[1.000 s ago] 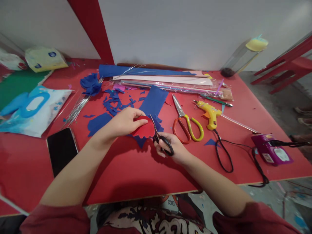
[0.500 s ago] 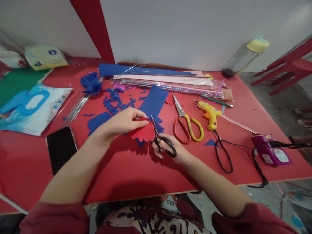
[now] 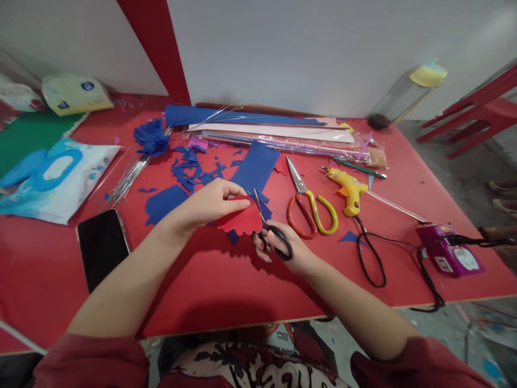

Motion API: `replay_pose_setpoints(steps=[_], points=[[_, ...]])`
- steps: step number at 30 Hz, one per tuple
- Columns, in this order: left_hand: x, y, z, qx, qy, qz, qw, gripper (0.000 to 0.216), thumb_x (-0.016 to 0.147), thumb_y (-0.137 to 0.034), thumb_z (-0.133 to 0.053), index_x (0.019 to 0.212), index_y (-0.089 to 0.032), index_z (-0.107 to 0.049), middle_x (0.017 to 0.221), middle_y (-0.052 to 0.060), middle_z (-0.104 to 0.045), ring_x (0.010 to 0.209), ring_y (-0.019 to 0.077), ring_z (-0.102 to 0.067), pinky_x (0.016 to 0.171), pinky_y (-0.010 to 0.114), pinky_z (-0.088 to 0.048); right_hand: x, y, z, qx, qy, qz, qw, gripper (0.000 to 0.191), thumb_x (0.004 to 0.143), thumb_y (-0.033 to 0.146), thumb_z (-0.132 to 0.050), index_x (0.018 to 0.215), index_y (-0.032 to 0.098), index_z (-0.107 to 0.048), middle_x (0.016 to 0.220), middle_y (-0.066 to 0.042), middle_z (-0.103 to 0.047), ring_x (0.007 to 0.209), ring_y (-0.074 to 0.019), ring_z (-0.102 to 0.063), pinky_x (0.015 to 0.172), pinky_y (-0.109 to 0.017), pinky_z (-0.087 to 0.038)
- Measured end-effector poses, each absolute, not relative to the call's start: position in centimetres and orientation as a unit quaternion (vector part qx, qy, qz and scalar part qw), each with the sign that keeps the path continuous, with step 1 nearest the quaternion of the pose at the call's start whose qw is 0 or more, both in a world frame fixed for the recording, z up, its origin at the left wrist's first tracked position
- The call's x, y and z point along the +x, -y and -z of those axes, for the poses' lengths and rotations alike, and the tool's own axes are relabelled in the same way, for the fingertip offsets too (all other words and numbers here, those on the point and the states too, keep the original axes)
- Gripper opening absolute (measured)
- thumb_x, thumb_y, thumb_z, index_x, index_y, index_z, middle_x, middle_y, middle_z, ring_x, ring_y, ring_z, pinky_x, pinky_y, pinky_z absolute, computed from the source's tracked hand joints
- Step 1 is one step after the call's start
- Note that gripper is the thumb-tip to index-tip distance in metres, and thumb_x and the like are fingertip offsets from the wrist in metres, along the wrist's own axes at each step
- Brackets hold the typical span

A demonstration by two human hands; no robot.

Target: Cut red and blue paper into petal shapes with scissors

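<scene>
Trimming, apparently, mid-frame: left hand pinches red sheet, right hand holds black-handled scissors; next snip needs steadiness.

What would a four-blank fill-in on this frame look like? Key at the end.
1. The left hand holds a scalloped sheet that is ____ in colour.
2. The right hand holds scissors whose handles are ____ in colour.
3. In all, ____ pairs of scissors are in view.
4. Across the picture, the yellow glue gun lies to the ____ of the phone.

Missing words: red; black; two; right.
</scene>
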State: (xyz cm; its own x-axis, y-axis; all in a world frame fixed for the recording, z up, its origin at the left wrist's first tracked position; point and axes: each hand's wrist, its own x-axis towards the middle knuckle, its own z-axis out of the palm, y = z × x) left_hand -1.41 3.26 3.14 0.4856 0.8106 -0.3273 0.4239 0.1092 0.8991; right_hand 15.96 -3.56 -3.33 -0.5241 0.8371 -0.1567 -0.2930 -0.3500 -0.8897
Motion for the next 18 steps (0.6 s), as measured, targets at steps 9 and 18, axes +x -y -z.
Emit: replay_pose_setpoints(steps=[9, 18], points=[[-1.43, -3.42, -2.91, 0.636, -0.473, -0.185, 0.581, 0.014, 0.068, -0.027, -0.058, 0.061, -0.014, -0.058, 0.052, -0.003, -0.056, 0.045, 0.0067, -0.046, 0.042, 0.018, -0.035, 15.91, 3.62, 3.35, -0.314, 0.436, -0.756, 0.374, 0.047, 0.07, 0.059, -0.063, 0.068, 0.017, -0.042, 0.061, 0.005, -0.045, 0.042, -0.0044, -0.043, 0.043, -0.022, -0.03], [-1.86, -3.61, -2.78, 0.661, -0.467, -0.175, 0.561, 0.019, 0.07, -0.03, -0.06, 0.065, -0.012, -0.061, 0.053, -0.003, -0.054, 0.046, 0.0058, -0.042, 0.042, 0.018, -0.031, 15.95, 3.61, 3.59, -0.308, 0.441, -0.755, 0.375, 0.046, 0.071, 0.057, -0.063, 0.07, 0.017, -0.042, 0.059, 0.006, -0.044, 0.039, -0.0037, -0.042, 0.04, -0.02, -0.024]])
